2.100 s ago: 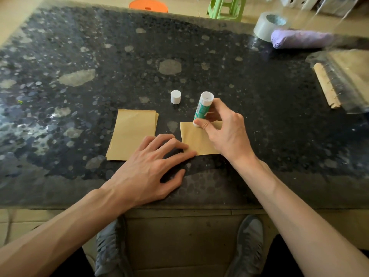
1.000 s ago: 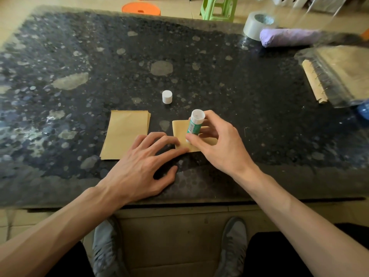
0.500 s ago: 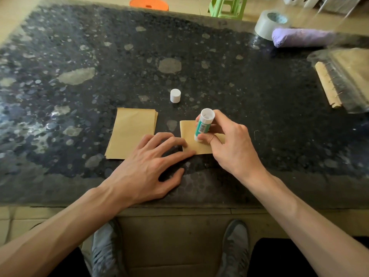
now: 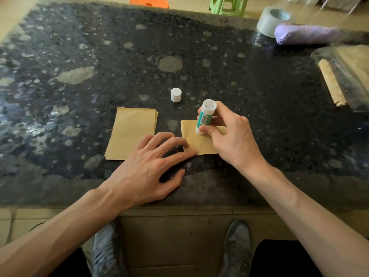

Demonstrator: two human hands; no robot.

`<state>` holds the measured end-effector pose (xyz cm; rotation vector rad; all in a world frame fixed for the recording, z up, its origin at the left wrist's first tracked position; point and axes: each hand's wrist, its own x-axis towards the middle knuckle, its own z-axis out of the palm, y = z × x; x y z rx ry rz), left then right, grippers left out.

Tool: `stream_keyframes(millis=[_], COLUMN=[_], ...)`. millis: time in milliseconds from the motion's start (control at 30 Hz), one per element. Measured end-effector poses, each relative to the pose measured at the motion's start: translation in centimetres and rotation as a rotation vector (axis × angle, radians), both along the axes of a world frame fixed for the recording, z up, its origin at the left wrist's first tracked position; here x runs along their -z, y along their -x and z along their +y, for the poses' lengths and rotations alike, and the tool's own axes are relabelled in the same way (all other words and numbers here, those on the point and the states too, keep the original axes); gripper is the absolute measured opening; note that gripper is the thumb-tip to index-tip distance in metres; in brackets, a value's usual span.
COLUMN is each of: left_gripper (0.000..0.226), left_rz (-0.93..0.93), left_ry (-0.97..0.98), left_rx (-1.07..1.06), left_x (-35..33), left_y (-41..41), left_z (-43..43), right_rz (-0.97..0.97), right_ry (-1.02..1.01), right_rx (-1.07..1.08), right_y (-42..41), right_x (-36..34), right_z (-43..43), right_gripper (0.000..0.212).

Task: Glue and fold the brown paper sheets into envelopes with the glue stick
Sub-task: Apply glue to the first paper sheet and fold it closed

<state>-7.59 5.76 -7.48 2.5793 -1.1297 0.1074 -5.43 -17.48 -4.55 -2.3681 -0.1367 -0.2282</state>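
A small brown paper sheet [image 4: 194, 141] lies flat near the front of the dark speckled table [image 4: 259, 100]. My right hand [image 4: 229, 136] grips a green and white glue stick [image 4: 205, 116], tilted, its lower end down on the sheet. My left hand [image 4: 151, 166] lies flat on the table, its straight fingertips pressing the sheet's left and front edge. A stack of brown sheets [image 4: 131, 133] sits just left of it. The white glue cap [image 4: 176, 94] stands upright behind the sheets.
A tape roll [image 4: 272, 20] and a purple rolled object [image 4: 303, 35] lie at the back right. A clear plastic bag holding paper goods [image 4: 343, 76] rests at the right edge. An orange stool [image 4: 148, 2] and a green stool [image 4: 227, 6] stand beyond the table.
The glue stick moved toward me along the sheet and then back up it. My left hand has kept pressing the sheet in the same place.
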Motion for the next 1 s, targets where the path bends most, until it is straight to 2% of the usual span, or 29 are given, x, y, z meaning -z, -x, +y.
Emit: stream_keyframes(millis=[233, 733, 800, 900, 1000], left_gripper=[0.048, 0.048, 0.047, 0.047, 0.048], left_rz=[-0.001, 0.002, 0.001, 0.003, 0.003], left_ry=[0.004, 0.005, 0.005, 0.007, 0.005], left_rx=[-0.004, -0.011, -0.011, -0.009, -0.009], left_x=[0.0, -0.1, -0.1, -0.1, -0.1], left_y=[0.0, 0.1, 0.0, 0.0, 0.0], left_z=[0.0, -0.1, -0.1, 0.0, 0.0], right_rz=[-0.02, -0.062, -0.048, -0.055, -0.093], right_ry=[0.007, 0.009, -0.066, -0.323, -0.432], right_rx=[0.014, 0.05, 0.057, 0.099, 0.129], right_y=[-0.7, -2.2, -2.1, -1.6, -0.9], right_x=[0.1, 0.5, 0.4, 0.1, -0.7], right_z=[0.1, 0.0, -0.2, -0.7, -1.7], right_gripper=[0.032, 0.026, 0.026, 0.027, 0.028])
